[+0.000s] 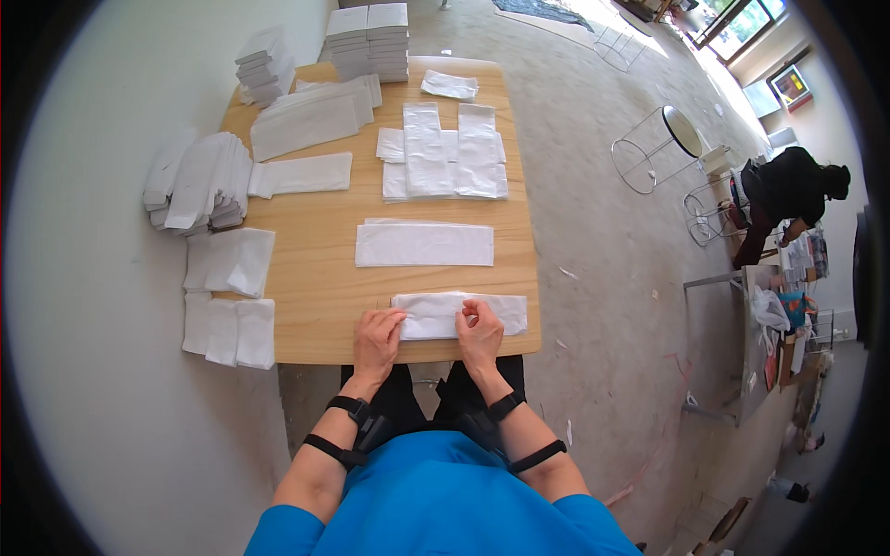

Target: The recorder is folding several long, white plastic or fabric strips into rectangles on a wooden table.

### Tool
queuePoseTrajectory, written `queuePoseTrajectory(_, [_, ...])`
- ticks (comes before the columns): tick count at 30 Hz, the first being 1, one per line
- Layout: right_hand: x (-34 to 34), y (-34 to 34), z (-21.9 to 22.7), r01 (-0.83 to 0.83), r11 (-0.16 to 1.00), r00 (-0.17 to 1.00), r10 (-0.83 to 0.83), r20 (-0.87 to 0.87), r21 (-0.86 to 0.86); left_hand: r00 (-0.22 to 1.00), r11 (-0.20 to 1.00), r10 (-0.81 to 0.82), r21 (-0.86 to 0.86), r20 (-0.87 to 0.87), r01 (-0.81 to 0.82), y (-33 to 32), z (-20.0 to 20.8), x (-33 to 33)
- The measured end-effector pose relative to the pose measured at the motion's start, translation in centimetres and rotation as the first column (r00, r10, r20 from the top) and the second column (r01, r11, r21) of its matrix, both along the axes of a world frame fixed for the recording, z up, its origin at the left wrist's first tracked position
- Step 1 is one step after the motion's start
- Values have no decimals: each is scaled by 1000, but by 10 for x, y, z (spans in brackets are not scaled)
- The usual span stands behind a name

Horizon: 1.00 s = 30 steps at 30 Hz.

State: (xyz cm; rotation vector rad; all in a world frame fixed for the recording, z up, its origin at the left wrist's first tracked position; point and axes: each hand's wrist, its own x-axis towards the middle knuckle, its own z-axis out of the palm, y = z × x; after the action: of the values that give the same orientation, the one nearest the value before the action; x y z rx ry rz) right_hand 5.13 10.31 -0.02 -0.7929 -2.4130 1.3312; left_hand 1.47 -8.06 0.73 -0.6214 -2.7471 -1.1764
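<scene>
At the far left, along the wall, you have two rows of folded white pieces (243,334) at the edge of the wooden table (315,320), and behind them a thick, overlapping heap of white packets (206,181). Further back, a fan of long white sheets (311,120) lies near a tall, squared double stack of white packs (368,46). Your left hand (376,337) is narrow, its fingers bunched at the left end of the white strip (434,308) that lies at the table's near edge, just in front of you; whether they grip it, you cannot tell from here. That strip is a long, flat rectangle, soft and thin-looking, with faint creases and slightly uneven edges, its length running left to right. Behind it, a similar strip (425,246) lies apart, and beyond that, upright white pieces (476,139) cross over flat ones. Your right hand (480,339) rests over the near strip right of its middle, thumb and forefinger curled toward each other; whether they pinch it is unclear. The strip's right end extends past that hand, uncovered. Far right, another person (788,190) bends over a cluttered table (758,347).
</scene>
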Motion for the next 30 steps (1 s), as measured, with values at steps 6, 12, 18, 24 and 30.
queuePoseTrajectory(6, [-2,11,8,15,1000,998,-15,-60,-1,1000,1000,-10,-27,29,11,-2,-1,1])
queuePoseTrajectory(12, [2,11,23,54,976,984,-88,-157,-211,997,995,74,74,-26,-72,5,14,-1])
queuePoseTrajectory(18, [-59,-10,49,-155,973,983,134,-128,-172,812,725,213,469,544,-504,-14,15,-22])
queuePoseTrajectory(24, [-139,-43,-2,-270,955,962,271,7,122,734,764,141,398,665,-507,-35,-5,-16])
queuePoseTrajectory(30, [-155,-46,-27,-318,925,948,313,55,208,690,746,124,391,713,-539,-56,-13,-15])
